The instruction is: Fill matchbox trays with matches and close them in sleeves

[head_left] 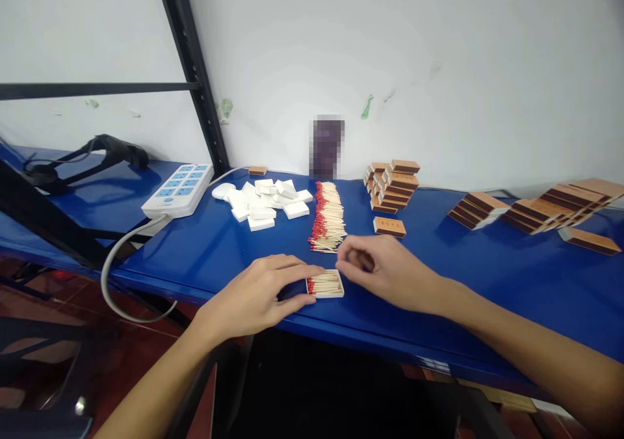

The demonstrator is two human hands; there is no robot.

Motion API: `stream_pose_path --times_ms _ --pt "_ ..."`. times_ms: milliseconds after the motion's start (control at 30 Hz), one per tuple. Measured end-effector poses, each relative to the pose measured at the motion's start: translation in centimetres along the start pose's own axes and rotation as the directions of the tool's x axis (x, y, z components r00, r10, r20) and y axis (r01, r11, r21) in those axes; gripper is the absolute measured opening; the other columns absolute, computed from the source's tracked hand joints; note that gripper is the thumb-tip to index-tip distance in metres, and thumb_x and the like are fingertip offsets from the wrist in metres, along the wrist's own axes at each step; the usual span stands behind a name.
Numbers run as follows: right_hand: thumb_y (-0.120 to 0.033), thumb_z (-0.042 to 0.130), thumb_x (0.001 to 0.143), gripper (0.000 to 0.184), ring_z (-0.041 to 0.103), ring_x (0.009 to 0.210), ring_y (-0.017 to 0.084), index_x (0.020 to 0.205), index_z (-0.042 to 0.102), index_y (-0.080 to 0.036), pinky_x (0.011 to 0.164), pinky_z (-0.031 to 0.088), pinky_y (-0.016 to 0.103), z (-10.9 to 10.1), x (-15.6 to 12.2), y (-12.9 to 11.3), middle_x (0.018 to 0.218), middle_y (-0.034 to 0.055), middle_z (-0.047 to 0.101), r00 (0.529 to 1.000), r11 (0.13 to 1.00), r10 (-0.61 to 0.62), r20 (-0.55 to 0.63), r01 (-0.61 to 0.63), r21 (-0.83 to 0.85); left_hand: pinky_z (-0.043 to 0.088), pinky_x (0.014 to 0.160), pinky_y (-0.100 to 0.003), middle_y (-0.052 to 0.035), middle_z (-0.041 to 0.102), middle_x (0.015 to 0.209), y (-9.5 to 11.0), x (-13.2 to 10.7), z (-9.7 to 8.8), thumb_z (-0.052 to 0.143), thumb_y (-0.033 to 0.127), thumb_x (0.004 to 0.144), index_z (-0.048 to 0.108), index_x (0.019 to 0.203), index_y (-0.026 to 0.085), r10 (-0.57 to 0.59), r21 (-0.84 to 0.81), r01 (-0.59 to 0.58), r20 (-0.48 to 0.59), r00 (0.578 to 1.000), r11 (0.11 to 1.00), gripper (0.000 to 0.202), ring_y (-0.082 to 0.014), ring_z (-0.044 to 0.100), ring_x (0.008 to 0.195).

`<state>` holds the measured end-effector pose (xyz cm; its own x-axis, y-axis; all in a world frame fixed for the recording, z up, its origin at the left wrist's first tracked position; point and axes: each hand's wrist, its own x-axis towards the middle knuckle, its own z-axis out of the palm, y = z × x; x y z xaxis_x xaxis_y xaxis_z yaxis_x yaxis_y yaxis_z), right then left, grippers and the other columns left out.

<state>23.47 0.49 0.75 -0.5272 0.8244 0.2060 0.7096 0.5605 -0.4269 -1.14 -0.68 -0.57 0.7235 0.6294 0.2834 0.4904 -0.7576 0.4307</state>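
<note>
Left hand has its thumb on the near side and pointer finger on the far side of a small white tray, pinching its left end nr the front edge of the blue table. Inside the tray lie red-tipped matches, side by side, heads to the L. Right hand is just by the tray's right end, fingers curled, thumb close to the pointer tip; can't tell if it's got anything in btwn. Behind the tray, a long heap of loose matches runs back toward the wall, red heads mostly L. Past that, on the L, is a messy pile of white box trays w/ a round white thing beside it, then a big power strip. On the R, one brown matchbox lies in front of a matchbox stack; more matchboxes sit in leaning rows farther R.
</note>
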Motion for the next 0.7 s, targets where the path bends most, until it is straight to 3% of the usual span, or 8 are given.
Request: stream_pose_path --times_ms 67,133,200,300,367,467,567,700 --pt "-0.024 0.045 0.090 0.015 0.055 0.071 0.017 0.084 0.058 -0.019 0.065 0.040 0.030 -0.7 0.1 1.6 0.078 0.0042 0.061 0.978 0.956 -0.043 -0.205 -0.019 -0.293 0.049 0.089 -0.033 -0.0040 0.065 0.115 0.0 -0.1 0.0 0.057 0.032 0.094 0.057 0.131 0.026 0.003 0.016 -0.003 0.001 1.000 1.000 0.037 -0.0191 0.062 0.100" --pt "-0.023 0.044 0.089 0.017 0.058 0.086 0.023 0.095 0.058 -0.017 0.072 0.041 0.033 -1.5 0.1 3.5 0.096 0.0104 0.063 0.963 0.857 -0.027 -0.267 -0.116 -0.503 0.049 0.089 -0.033 -0.0046 0.065 0.116 -0.1 -0.1 0.1 0.054 0.031 0.096 0.061 0.125 0.025 0.030 0.033 -0.030 0.003 1.000 0.999 0.030 -0.0190 0.062 0.100" --pt "-0.024 0.044 0.088 0.020 0.059 0.088 0.027 0.100 0.057 -0.015 0.071 0.041 0.035 -2.1 0.0 5.1 0.106 0.0149 0.061 0.969 0.752 0.038 -0.244 -0.188 -0.631 0.049 0.089 -0.034 -0.0051 0.065 0.116 -0.1 -0.2 0.2 0.051 0.030 0.097 0.064 0.120 0.024 0.062 0.070 -0.062 -0.002 0.998 0.996 0.027 -0.0191 0.062 0.100" --pt "-0.024 0.045 0.086 0.016 0.060 0.077 0.026 0.095 0.054 -0.015 0.063 0.037 0.034 -2.8 -0.2 6.0 0.098 0.0139 0.063 0.970 0.678 0.197 -0.142 -0.239 -0.695 0.049 0.090 -0.036 -0.0059 0.065 0.116 -0.2 -0.2 0.4 0.050 0.030 0.098 0.063 0.121 0.022 0.083 0.144 -0.081 -0.010 0.996 0.986 0.027 -0.0202 0.062 0.099" --pt "-0.025 0.047 0.083 0.011 0.060 0.073 0.025 0.091 0.051 -0.018 0.059 0.034 0.033 -3.2 -0.4 5.5 0.091 0.0107 0.064 0.964 0.690 0.248 -0.096 -0.246 -0.681 0.049 0.090 -0.038 -0.0065 0.065 0.116 -0.2 -0.2 0.5 0.050 0.030 0.098 0.061 0.124 0.022 0.083 0.171 -0.079 -0.017 0.996 0.982 0.030 -0.0209 0.061 0.100" --pt "-0.028 0.055 0.077 0.012 0.057 0.068 0.021 0.084 0.047 -0.023 0.055 0.032 0.030 -4.0 -0.8 3.9 0.080 0.0037 0.063 0.974 0.811 0.223 0.032 -0.168 -0.560 0.050 0.089 -0.038 -0.0076 0.065 0.113 -0.2 -0.3 0.6 0.051 0.032 0.097 0.054 0.132 0.021 0.068 0.170 -0.060 -0.040 0.997 0.984 0.037 -0.0213 0.061 0.100" --pt "-0.029 0.061 0.072 0.019 0.051 0.062 0.016 0.076 0.043 -0.024 0.054 0.033 0.028 -4.4 -1.2 2.0 0.073 -0.0009 0.059 0.961 0.949 0.094 0.258 -0.008 -0.317 0.051 0.087 -0.038 -0.0076 0.066 0.108 -0.1 -0.3 0.6 0.053 0.033 0.096 0.051 0.135 0.019 0.031 0.161 -0.021 -0.058 0.998 0.987 0.041 -0.0217 0.061 0.097" --pt "-0.030 0.066 0.070 0.023 0.049 0.065 0.015 0.078 0.046 -0.024 0.058 0.036 0.029 -3.4 -1.3 0.0 0.076 -0.0014 0.058 0.954 0.992 -0.068 0.293 0.095 -0.079 0.050 0.087 -0.038 -0.0072 0.067 0.108 -0.1 -0.3 0.6 0.056 0.034 0.094 0.053 0.133 0.018 0.008 0.156 0.001 -0.056 0.998 0.988 0.041 -0.0224 0.060 0.098"
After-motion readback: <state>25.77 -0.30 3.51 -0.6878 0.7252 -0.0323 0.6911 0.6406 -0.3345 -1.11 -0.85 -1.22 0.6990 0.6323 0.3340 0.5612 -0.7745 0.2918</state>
